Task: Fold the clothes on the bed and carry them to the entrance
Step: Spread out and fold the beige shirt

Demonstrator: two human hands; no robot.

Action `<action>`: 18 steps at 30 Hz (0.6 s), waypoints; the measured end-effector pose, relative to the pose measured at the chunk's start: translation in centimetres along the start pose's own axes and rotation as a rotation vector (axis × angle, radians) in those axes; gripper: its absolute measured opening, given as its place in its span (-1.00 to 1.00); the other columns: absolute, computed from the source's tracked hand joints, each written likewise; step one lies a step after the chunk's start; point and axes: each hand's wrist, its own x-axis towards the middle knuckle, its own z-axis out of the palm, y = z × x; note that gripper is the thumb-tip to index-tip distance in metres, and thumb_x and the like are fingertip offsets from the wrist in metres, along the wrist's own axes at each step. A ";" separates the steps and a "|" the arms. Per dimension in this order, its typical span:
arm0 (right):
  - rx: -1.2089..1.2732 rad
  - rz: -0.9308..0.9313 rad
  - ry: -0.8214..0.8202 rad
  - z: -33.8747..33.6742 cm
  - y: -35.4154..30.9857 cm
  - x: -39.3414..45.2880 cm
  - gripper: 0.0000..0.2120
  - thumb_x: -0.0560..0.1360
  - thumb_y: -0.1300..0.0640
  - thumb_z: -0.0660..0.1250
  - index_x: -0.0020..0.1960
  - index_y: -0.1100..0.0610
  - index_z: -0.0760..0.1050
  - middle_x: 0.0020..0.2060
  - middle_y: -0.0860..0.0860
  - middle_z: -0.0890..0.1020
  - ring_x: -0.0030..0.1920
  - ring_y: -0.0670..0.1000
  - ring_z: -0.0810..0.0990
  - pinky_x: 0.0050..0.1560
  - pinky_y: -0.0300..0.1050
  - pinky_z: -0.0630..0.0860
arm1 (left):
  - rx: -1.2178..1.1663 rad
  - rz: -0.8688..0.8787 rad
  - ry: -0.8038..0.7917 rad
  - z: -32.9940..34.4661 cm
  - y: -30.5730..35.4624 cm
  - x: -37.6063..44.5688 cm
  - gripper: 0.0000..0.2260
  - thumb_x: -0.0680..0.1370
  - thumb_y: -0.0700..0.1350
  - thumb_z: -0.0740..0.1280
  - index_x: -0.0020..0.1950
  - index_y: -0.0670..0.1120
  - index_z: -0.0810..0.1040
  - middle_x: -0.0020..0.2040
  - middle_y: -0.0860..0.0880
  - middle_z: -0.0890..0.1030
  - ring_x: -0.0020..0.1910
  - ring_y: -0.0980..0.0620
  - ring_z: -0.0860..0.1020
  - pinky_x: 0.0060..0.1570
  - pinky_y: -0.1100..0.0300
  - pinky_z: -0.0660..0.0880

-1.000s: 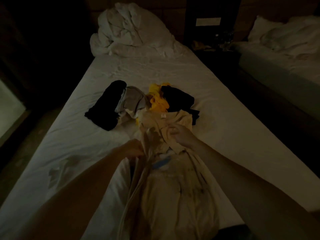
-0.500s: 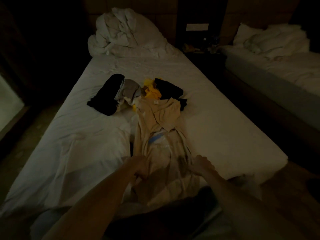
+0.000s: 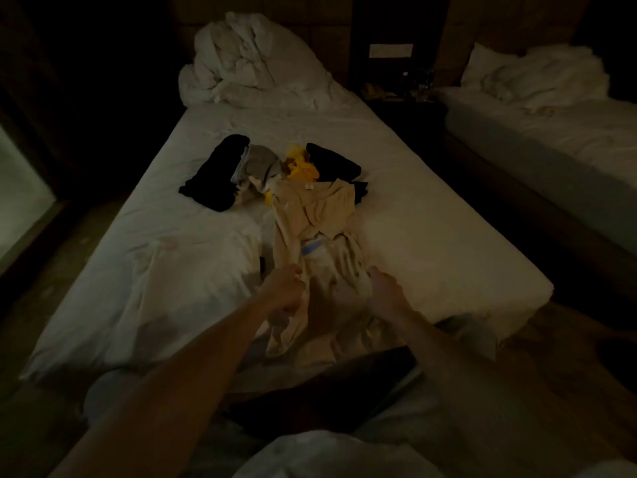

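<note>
**Beige shirt gripped at its lower part, near the foot of the bed**

My left hand (image 3: pixel 284 289) and right hand (image 3: pixel 386 291) sit at centre frame, fingers curled into the lower fabric of the beige shirt (image 3: pixel 319 219), one hand on each side. The shirt lies lengthwise on the bed (image 3: pixel 431 236), its collar pointing to the upper frame and its hem hanging over the near edge. Just beyond the collar lies a pile: a black garment (image 3: pixel 217 177) at left, a grey garment (image 3: pixel 263 163), a yellow garment (image 3: pixel 301 167) and a second black garment (image 3: pixel 334 162) at right. A rumpled white duvet (image 3: pixel 255 60) fills the bed's far end.
</note>
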 end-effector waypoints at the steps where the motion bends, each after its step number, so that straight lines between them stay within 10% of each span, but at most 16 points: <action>1: -0.077 0.013 0.014 0.5 -0.2 0.0 -0.51 0.55 0.15 0.26 0.44 0.11 0.21 0.28 0.17 0.43 0.22 0.19 0.47 0.20 0.03 0.44 | 0.087 0.029 0.034 -0.2 -0.1 -0.3 -0.82 0.58 -0.14 0.25 0.17 -0.10 0.50 0.08 -0.08 0.60 -0.09 -0.02 0.61 -0.13 0.04 0.61; 11: -0.188 0.195 -0.168 4.1 -0.3 -1.8 -0.44 0.51 -0.01 0.30 0.42 0.16 0.24 0.33 0.19 0.33 0.30 0.23 0.41 0.22 0.00 0.41 | 0.605 0.170 -0.270 2.3 -5.3 -4.4 -0.80 0.45 0.14 0.37 -0.09 0.04 0.53 -0.07 0.00 0.56 -0.04 -0.05 0.59 -0.04 0.10 0.51; 18: 0.034 -0.050 -0.395 6.1 3.4 -4.1 -0.37 0.50 0.16 0.39 0.49 0.12 0.21 0.38 0.13 0.42 0.38 0.12 0.41 0.21 -0.18 0.34 | 0.737 0.369 -0.301 3.2 -6.5 -4.8 -0.81 0.52 0.12 0.30 0.06 0.09 0.55 0.11 0.02 0.60 0.04 -0.01 0.59 0.08 0.03 0.54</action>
